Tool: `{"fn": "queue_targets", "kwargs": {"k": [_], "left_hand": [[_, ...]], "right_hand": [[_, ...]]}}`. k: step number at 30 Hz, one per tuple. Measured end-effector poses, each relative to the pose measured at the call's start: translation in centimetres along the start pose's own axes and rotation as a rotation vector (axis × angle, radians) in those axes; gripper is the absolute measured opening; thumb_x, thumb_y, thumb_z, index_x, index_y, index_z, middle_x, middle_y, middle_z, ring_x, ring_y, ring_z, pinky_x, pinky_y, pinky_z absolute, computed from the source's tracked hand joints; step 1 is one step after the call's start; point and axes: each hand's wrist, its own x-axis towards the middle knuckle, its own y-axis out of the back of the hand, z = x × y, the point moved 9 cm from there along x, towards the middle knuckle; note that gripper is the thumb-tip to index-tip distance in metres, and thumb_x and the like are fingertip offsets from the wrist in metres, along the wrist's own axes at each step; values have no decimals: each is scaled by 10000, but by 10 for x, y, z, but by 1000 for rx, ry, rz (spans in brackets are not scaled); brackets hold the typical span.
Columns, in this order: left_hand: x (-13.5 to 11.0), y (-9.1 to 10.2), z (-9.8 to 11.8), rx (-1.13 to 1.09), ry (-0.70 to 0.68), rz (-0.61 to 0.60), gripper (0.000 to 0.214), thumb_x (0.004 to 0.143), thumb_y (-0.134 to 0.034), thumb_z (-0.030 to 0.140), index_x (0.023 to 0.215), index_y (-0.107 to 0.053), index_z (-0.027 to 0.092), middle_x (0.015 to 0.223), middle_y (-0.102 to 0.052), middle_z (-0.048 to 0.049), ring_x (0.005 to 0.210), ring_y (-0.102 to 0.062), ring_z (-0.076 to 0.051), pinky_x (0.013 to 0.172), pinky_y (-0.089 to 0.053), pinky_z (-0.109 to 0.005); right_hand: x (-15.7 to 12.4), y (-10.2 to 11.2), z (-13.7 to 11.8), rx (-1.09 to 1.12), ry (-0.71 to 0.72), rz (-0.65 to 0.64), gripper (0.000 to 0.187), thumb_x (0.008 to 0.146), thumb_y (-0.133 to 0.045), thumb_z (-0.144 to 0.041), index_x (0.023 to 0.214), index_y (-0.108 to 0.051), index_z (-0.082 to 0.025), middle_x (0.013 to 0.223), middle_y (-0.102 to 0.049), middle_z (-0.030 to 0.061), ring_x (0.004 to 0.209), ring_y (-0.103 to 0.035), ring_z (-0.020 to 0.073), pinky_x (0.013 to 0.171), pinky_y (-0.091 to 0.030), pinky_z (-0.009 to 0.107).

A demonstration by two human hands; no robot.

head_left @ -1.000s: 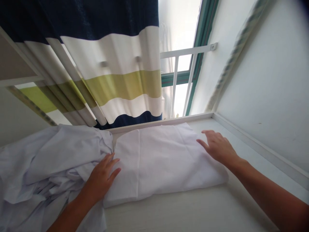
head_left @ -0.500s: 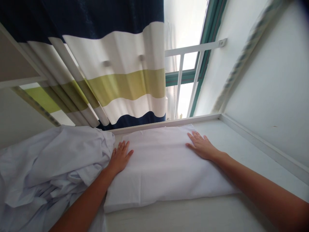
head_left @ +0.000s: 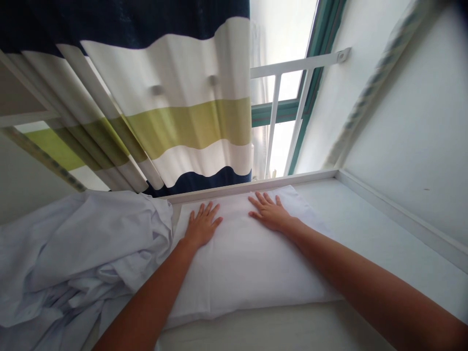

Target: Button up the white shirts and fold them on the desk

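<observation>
A folded white cloth [head_left: 248, 263] lies flat on a white surface [head_left: 365, 234] below a window. My left hand [head_left: 201, 226] rests palm down on the cloth's far left part, fingers stretched out and slightly apart. My right hand [head_left: 268, 212] lies flat on the cloth's far middle, fingers spread toward the ledge. Neither hand holds anything. The two hands are close together, a short gap between them.
A crumpled heap of white fabric [head_left: 73, 253] lies left of the folded cloth, touching its edge. A striped curtain [head_left: 175, 112] in navy, white and green hangs behind. A white window rail [head_left: 292, 66] and a white wall [head_left: 409, 126] bound the right side.
Both hands have slid further onto the cloth toward the window and drawn closer together; the right hand moved left from the cloth's right part to its middle.
</observation>
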Motion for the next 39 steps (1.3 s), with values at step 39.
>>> {"fn": "queue_targets", "kwargs": {"k": [39], "left_hand": [[-183, -4, -4, 152, -193, 172, 704, 967, -447, 581, 1594, -185, 393, 1660, -258, -15, 1529, -219, -330, 1194, -236, -591]], "right_hand": [[-174, 2, 44, -168, 40, 222, 776, 950, -376, -697, 1604, -245, -300, 1678, -163, 89, 1533, -181, 354, 1208, -232, 584]]}}
